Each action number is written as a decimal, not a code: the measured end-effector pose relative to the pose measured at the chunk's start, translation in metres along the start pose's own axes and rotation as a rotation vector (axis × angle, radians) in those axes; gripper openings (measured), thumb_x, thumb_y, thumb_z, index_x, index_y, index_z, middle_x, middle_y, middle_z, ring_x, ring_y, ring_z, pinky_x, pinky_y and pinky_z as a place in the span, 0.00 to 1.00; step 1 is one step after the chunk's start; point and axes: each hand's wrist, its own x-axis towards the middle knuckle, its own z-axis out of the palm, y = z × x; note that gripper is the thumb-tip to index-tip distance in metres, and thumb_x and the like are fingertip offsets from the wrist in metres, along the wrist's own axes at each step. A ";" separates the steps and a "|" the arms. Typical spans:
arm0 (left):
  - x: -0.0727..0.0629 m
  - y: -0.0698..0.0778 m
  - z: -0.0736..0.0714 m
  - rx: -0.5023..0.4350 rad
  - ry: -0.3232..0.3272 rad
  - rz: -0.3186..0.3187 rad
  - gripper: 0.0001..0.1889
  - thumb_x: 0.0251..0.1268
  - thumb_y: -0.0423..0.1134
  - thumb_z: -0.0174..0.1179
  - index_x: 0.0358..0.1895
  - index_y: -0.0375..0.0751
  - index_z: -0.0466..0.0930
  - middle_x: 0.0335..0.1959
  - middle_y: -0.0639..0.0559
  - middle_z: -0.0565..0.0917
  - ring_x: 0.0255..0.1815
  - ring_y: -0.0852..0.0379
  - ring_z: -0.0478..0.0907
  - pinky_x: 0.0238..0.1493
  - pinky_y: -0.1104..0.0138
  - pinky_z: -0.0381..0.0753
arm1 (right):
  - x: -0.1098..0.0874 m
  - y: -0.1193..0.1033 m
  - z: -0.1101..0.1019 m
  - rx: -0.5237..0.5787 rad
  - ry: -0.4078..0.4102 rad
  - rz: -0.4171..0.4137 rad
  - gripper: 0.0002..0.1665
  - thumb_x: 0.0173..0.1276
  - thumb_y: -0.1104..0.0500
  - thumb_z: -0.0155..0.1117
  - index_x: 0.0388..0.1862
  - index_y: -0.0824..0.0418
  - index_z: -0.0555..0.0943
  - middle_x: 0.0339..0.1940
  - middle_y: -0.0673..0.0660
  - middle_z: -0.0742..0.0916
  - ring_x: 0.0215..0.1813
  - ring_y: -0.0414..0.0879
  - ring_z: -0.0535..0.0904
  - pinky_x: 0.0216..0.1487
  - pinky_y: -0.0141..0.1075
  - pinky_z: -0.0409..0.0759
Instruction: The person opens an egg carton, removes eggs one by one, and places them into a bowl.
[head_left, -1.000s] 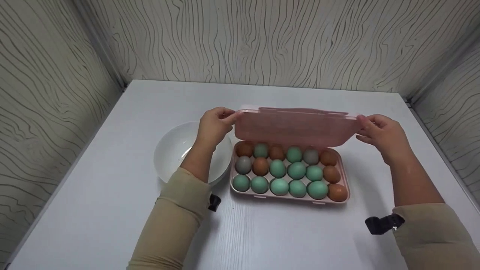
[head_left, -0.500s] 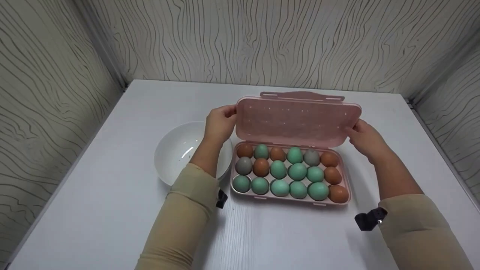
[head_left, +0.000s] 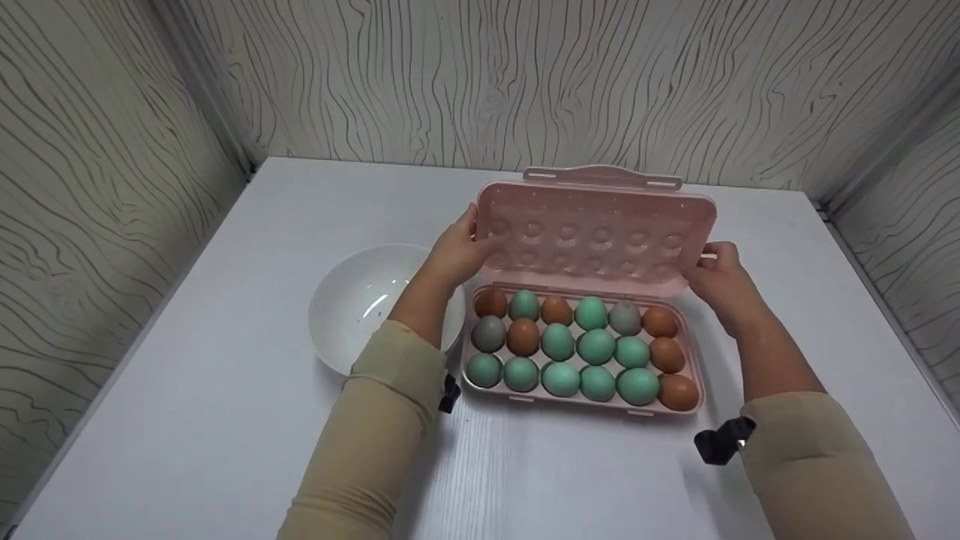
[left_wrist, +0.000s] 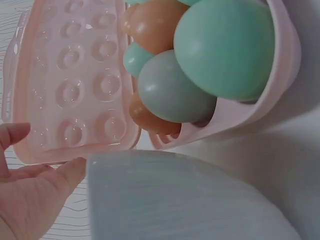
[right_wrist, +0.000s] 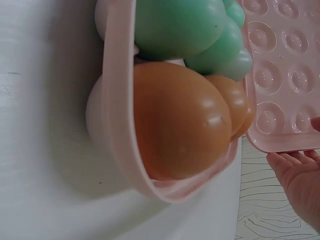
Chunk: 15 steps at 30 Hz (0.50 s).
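A pink egg tray (head_left: pixel 577 401) sits on the white table, filled with several green, brown and grey eggs (head_left: pixel 559 339). Its dimpled lid (head_left: pixel 592 232) stands open and leans back. My left hand (head_left: pixel 463 244) touches the lid's left edge with fairly straight fingers. My right hand (head_left: pixel 711 262) touches the right edge the same way. In the left wrist view the left hand (left_wrist: pixel 35 200) lies under the lid (left_wrist: pixel 75 90), its thumb at the rim. The right wrist view has the right hand (right_wrist: pixel 300 175) just below the lid (right_wrist: pixel 285 75), beside a large brown egg (right_wrist: pixel 180 120).
A white bowl (head_left: pixel 360 300) stands just left of the tray, under my left forearm, and looms blurred in the left wrist view (left_wrist: pixel 175 200). Patterned walls (head_left: pixel 90 187) close in the table (head_left: pixel 225 420) on the left, back and right.
The lid has swung up and back from half raised to fully open. Both hands followed its side edges, sliding lower and nearer the tray.
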 end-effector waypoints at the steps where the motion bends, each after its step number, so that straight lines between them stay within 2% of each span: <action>1: 0.000 0.000 0.000 0.000 -0.014 -0.001 0.36 0.63 0.46 0.53 0.72 0.54 0.46 0.68 0.52 0.62 0.69 0.52 0.56 0.66 0.54 0.57 | 0.000 0.001 0.000 0.015 -0.007 -0.004 0.42 0.68 0.45 0.49 0.68 0.65 0.44 0.67 0.70 0.63 0.67 0.62 0.59 0.64 0.56 0.58; 4: 0.002 0.002 0.002 -0.032 -0.042 -0.013 0.39 0.60 0.44 0.53 0.73 0.53 0.42 0.70 0.51 0.59 0.71 0.51 0.52 0.67 0.53 0.53 | 0.000 0.002 -0.001 0.016 -0.035 0.003 0.40 0.69 0.46 0.49 0.69 0.64 0.46 0.70 0.67 0.59 0.70 0.61 0.53 0.65 0.57 0.55; 7: 0.003 0.002 0.004 -0.077 -0.054 -0.029 0.40 0.58 0.42 0.54 0.72 0.50 0.42 0.69 0.49 0.59 0.71 0.50 0.52 0.68 0.53 0.52 | 0.001 0.003 -0.003 -0.006 -0.075 0.029 0.40 0.69 0.47 0.49 0.72 0.58 0.44 0.71 0.65 0.55 0.71 0.62 0.50 0.66 0.57 0.53; 11: 0.004 -0.002 0.006 -0.115 -0.060 -0.058 0.35 0.59 0.43 0.52 0.71 0.49 0.50 0.66 0.49 0.64 0.69 0.50 0.56 0.67 0.52 0.54 | 0.001 0.004 0.000 -0.025 -0.134 0.055 0.41 0.70 0.51 0.47 0.74 0.52 0.38 0.71 0.66 0.56 0.70 0.63 0.52 0.66 0.56 0.54; 15: 0.003 -0.005 0.007 -0.097 -0.069 -0.081 0.31 0.62 0.45 0.50 0.69 0.48 0.56 0.64 0.49 0.68 0.67 0.50 0.59 0.66 0.50 0.55 | -0.001 0.006 0.004 -0.057 -0.144 0.053 0.41 0.70 0.49 0.48 0.74 0.51 0.40 0.70 0.66 0.59 0.69 0.64 0.53 0.64 0.59 0.55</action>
